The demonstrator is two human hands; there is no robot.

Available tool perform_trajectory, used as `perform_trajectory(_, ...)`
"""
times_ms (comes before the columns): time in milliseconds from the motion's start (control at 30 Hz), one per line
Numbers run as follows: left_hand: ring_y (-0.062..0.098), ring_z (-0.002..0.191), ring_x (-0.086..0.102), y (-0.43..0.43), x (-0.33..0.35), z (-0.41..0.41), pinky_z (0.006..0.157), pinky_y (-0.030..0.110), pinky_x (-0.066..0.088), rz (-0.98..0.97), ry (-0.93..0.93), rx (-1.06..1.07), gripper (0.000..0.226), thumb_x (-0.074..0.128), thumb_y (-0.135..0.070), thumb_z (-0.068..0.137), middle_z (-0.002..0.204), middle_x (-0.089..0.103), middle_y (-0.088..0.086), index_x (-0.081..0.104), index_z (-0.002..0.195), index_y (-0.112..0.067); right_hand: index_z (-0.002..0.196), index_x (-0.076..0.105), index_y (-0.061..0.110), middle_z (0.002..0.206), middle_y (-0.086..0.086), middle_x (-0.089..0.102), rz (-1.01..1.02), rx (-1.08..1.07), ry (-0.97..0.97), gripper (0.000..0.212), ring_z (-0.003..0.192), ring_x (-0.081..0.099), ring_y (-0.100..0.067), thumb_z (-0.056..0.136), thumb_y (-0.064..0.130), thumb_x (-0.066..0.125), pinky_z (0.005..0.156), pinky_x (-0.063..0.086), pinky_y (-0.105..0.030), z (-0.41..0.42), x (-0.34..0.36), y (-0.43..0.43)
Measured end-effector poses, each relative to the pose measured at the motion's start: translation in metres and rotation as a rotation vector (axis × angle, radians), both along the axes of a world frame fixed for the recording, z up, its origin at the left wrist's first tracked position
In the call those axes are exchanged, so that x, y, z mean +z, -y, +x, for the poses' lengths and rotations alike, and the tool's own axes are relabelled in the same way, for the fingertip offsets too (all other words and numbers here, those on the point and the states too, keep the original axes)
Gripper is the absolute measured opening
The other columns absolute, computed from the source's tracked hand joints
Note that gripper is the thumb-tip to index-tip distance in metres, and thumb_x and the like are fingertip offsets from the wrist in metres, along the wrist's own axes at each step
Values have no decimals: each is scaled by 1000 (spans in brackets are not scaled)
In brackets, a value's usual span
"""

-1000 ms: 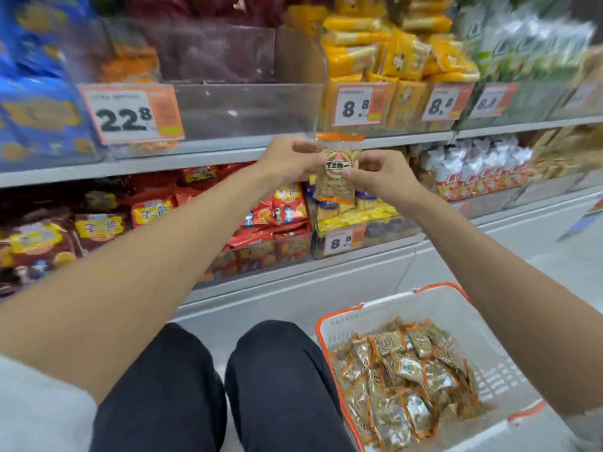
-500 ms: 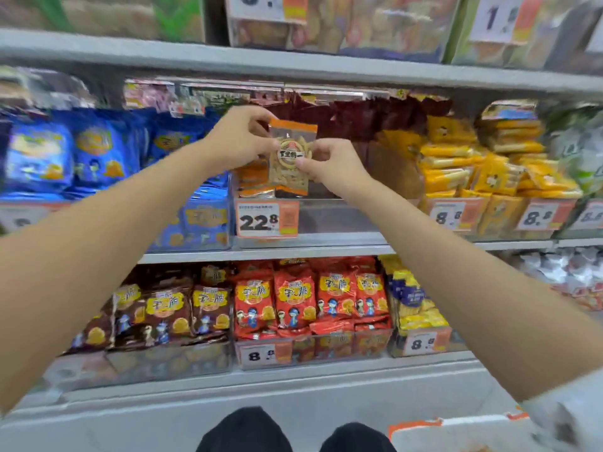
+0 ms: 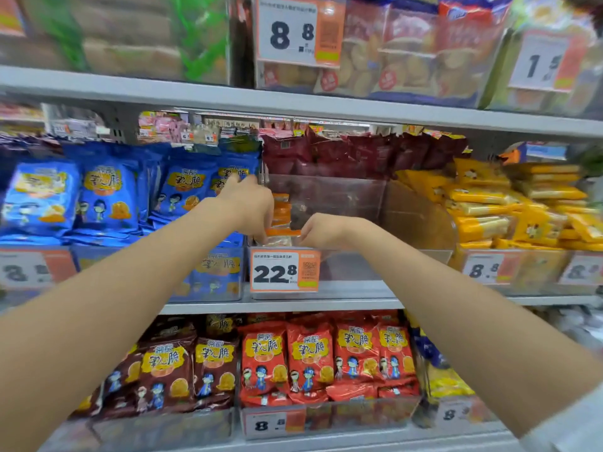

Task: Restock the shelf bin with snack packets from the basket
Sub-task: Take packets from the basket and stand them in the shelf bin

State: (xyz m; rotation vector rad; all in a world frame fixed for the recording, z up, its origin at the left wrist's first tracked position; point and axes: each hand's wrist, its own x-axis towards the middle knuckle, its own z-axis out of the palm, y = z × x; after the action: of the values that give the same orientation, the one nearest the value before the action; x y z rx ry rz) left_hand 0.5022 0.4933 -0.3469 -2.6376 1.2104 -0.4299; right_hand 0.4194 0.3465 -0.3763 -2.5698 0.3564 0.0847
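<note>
Placement under way: lowering snack packet (image 3: 281,233) into front of clear shelf bin (image 3: 352,197), just behind price tag (image 3: 284,270), pinching its top corners with left hand (image 3: 249,207) and right hand (image 3: 321,230) (fingertips partly hidden). Next, likely letting go gently, seating it upright beside orange packets (image 3: 281,210).

Bright, even store light from above, no hard shadows; dim only in recess under upper shelf (image 3: 195,96). Soft glare on clear bin wall (image 3: 417,216) and glossy blue packets (image 3: 107,197). Motion blur on left hand (image 3: 248,207) and right hand (image 3: 321,230), fingers smeared. Central price tag (image 3: 284,270) sharp. Edges soft, top-shelf goods (image 3: 130,37) out of focus, shelf lines bowed by wide-angle.
</note>
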Motion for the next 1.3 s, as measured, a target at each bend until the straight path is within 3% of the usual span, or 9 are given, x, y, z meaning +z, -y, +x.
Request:
perform_trajectory(67,26,120,37,1,-1,3,106,52,23,-12,-41,12,22,80,-49,71,108,62,-7,73,82,-31,76,68,9,74,1,70,-10,-24,-41,19,74,68,-14,89,22,68,73,60,-28,3,1,-2)
perform_trajectory(133,25,122,35,1,-3,4,107,53,22,-27,-56,16,21,80,-48,70,108,63,-7,73,81,-31,84,70,10,73,5,68,2,-51,-60,15,61,65,-4,90,24,68,47,48,-13,4,2,-4)
perform_trajectory(233,25,122,34,1,-5,5,104,50,25,-29,-49,24,23,80,-49,70,109,63,-7,74,84,-31,84,67,8,71,5,65,63,-98,-95,13,41,59,3,91,19,68,34,38,-9,5,3,-5)
perform_trajectory(500,23,121,34,-2,-4,1,101,48,25,1,-13,26,20,77,-42,77,107,61,-4,75,91,-27,111,67,-2,103,-9,73,434,-118,-133,22,85,72,-11,89,3,65,67,58,-21,4,0,1)
perform_trajectory(700,21,109,42,-12,-5,4,104,50,25,-82,-42,-2,31,56,-24,88,91,63,1,59,57,-19,115,66,-3,109,-12,71,367,-102,-87,24,92,71,-19,93,-3,55,73,59,-27,-4,4,1)
perform_trajectory(867,19,94,52,-15,-10,-11,100,49,35,-387,-122,-97,25,56,-29,93,86,69,-9,69,72,-27,115,67,2,111,-13,70,154,-202,330,27,101,66,-23,94,2,49,95,52,-34,-13,-1,2)
perform_trajectory(967,20,95,56,-6,-19,-31,83,40,48,-640,-106,-175,6,60,-26,89,89,63,-8,65,87,-26,103,68,14,93,2,68,49,-248,681,19,89,62,-14,88,8,58,84,51,-28,-35,-14,7)
perform_trajectory(1067,21,74,54,10,-28,-62,63,37,46,-796,-144,-222,17,59,-14,81,73,55,-7,46,77,-25,88,55,14,74,3,56,-57,-239,965,7,69,53,-15,86,12,61,64,44,-31,-71,-29,9)
perform_trajectory(1300,22,61,52,60,-71,-143,56,34,42,-766,-324,-392,22,57,-11,73,58,52,-7,40,64,-24,86,49,17,72,10,49,-107,-271,1011,16,63,46,-11,83,10,63,60,41,-31,-170,-88,35)
